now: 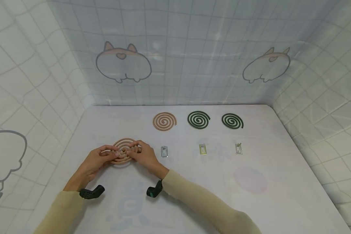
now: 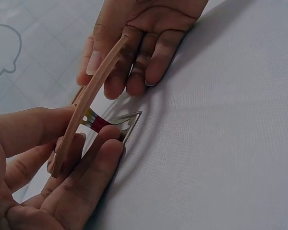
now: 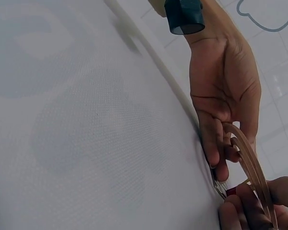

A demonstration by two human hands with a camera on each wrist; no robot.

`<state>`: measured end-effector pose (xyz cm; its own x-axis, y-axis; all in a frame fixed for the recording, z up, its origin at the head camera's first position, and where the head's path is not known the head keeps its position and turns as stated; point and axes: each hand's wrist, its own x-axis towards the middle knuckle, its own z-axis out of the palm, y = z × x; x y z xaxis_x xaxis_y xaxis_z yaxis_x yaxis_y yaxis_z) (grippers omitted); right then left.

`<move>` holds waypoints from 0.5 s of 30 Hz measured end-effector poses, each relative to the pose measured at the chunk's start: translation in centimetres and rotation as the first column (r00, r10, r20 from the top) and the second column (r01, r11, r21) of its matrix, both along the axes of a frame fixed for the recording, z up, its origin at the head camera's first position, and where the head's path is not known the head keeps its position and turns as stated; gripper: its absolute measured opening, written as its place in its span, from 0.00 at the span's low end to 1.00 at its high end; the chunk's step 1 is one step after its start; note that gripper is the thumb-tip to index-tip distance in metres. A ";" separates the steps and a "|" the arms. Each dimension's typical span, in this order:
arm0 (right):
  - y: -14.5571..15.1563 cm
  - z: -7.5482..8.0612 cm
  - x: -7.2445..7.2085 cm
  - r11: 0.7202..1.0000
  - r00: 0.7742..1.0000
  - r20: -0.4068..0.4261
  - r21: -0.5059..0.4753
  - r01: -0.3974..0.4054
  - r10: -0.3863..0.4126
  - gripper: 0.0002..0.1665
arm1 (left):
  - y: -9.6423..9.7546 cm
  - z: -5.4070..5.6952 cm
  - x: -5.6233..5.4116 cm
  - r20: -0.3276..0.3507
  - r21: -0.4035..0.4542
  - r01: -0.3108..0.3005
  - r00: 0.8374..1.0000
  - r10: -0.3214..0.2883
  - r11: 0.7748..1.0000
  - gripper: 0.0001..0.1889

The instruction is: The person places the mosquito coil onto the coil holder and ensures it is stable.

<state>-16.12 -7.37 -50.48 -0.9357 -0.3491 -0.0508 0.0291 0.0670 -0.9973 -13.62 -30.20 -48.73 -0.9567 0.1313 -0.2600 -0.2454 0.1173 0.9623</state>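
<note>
Both hands hold a light brown mosquito coil (image 1: 123, 150) at the left of the table. My left hand (image 1: 97, 160) grips its left side, fingers and thumb on either face. On the right side, my right hand (image 1: 146, 157) pinches it between thumb and fingers. The left wrist view shows the coil (image 2: 92, 91) tilted on edge above a small metal stand (image 2: 136, 119). A red and yellow piece (image 2: 97, 122) is beside the coil and the stand, partly behind fingers. Whether the coil touches the stand is hidden.
Further back lie another brown coil (image 1: 164, 121) and two dark green coils, one in the middle (image 1: 198, 120) and one at right (image 1: 232, 121). In front of them sit three small metal stands: silver (image 1: 164, 151), gold (image 1: 202, 149) and silver (image 1: 238, 149). Patterned cloth walls (image 1: 175, 71) enclose the white table.
</note>
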 end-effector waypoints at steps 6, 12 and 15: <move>0.1 0.2 -0.1 0.999 0.999 -0.031 0.045 -0.013 0.015 0.15 | 0.0 -0.1 -0.1 -0.003 -0.005 0.016 1.000 -0.016 1.000 0.22; 0.0 0.3 -0.2 0.997 0.999 -0.041 0.073 -0.020 0.024 0.14 | 0.0 0.0 -0.1 0.004 -0.030 0.010 1.000 -0.010 0.999 0.23; 0.0 0.2 -0.3 0.997 0.999 -0.040 0.067 -0.026 0.029 0.13 | 0.0 0.0 -0.1 0.001 -0.037 0.013 1.000 -0.013 0.999 0.23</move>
